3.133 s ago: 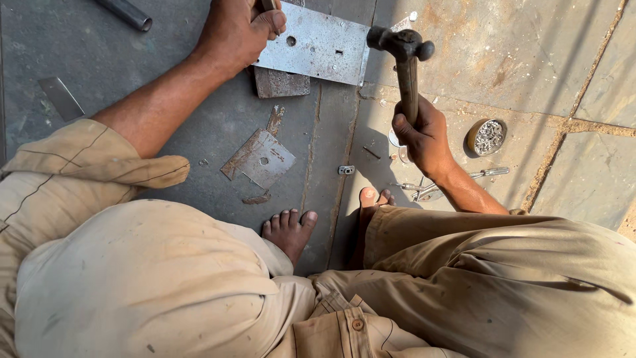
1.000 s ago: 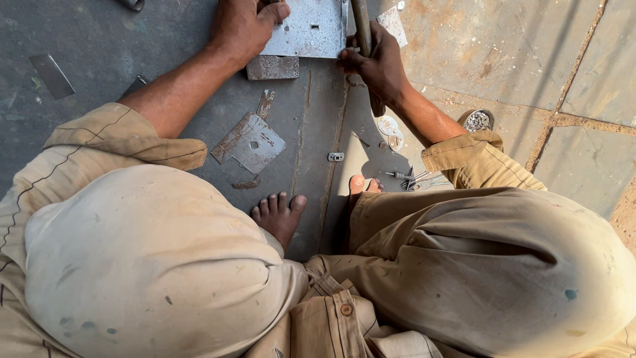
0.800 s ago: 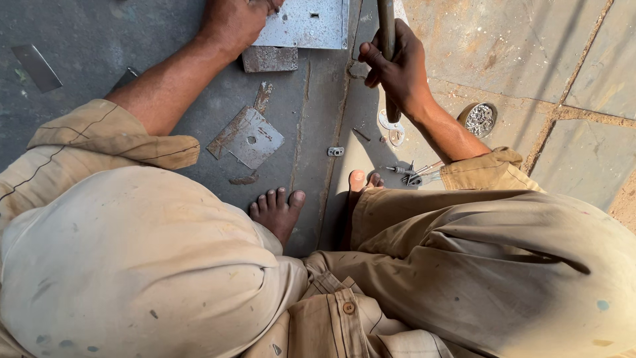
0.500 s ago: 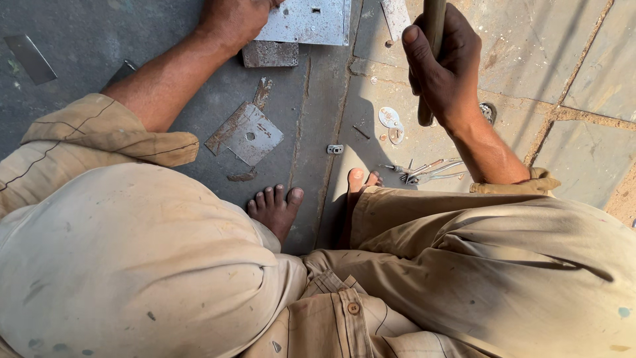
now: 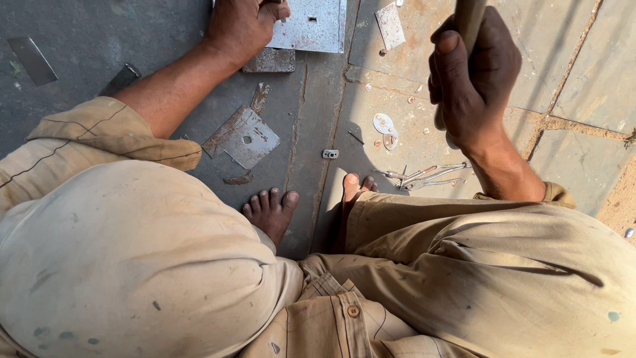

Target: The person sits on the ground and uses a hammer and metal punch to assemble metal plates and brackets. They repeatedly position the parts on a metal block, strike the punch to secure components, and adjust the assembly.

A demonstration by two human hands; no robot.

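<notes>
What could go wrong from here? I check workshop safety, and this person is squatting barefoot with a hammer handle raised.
1. The left hand grips something small on the metal plate; a stray blow from the handle raised in the right hand could hit its fingers.
2. Bare toes sit beside a loose square plate and pointed tools; cuts or punctures are likely.
</notes>
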